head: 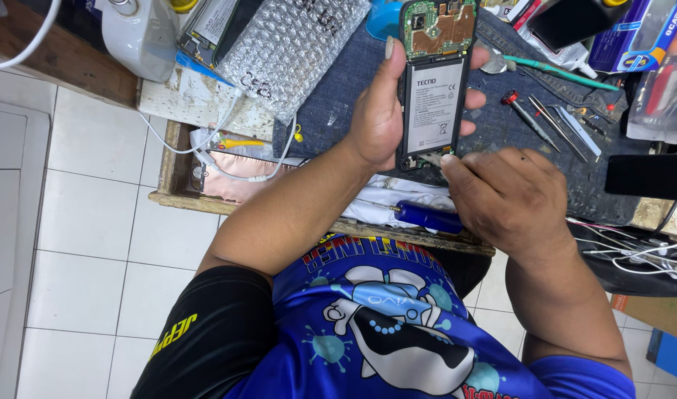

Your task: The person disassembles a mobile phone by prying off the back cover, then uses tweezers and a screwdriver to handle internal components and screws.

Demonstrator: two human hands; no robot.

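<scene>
My left hand (379, 111) grips an opened phone (434, 81) upright above the bench; its back cover is off, showing a green circuit board at the top and a white battery below. My right hand (512, 196) is at the phone's bottom edge, fingers pinched on a small metal tool whose tip touches the lower end of the phone. A blue-handled screwdriver (427, 218) lies on a white cloth just below both hands.
A dark denim mat (338, 111) covers the wooden bench. Tweezers and small screwdrivers (552, 122) lie at right, a bubble-wrap pouch (294, 44) and another phone at upper left, white cables (205, 148) at left and right. White floor tiles lie below.
</scene>
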